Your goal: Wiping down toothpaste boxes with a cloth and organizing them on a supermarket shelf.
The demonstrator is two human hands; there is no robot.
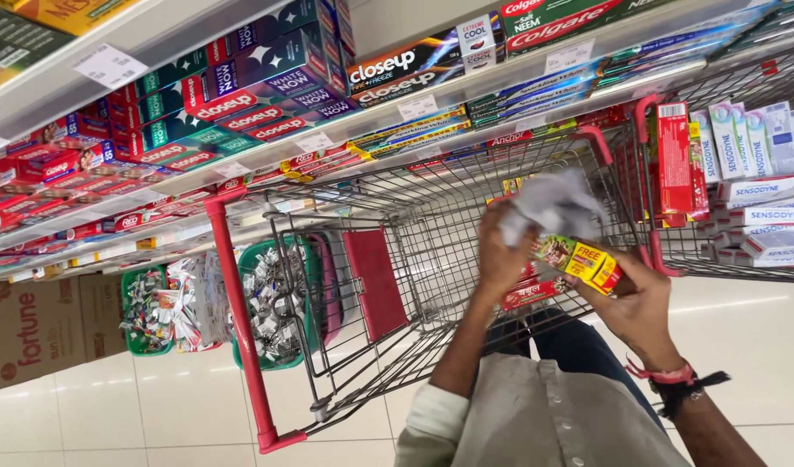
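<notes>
Head view: left hand (499, 255) is closed around a crumpled grey-white cloth (552, 205), and right hand (636, 304) is closed on the end of a long toothpaste carton (578, 259), green and red with a yellow patch. Both items are held over the wire shopping trolley (414, 251), beside shelves (466, 91) of boxed toothpaste. Green baskets (267, 303) of small goods stand on the floor beyond the trolley.

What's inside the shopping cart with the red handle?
The shopping cart shows mostly bare wire mesh and a red flap seat. The left hand, right hand, grey cloth and toothpaste boxes cover part of the basket, so anything there is hidden.
</notes>
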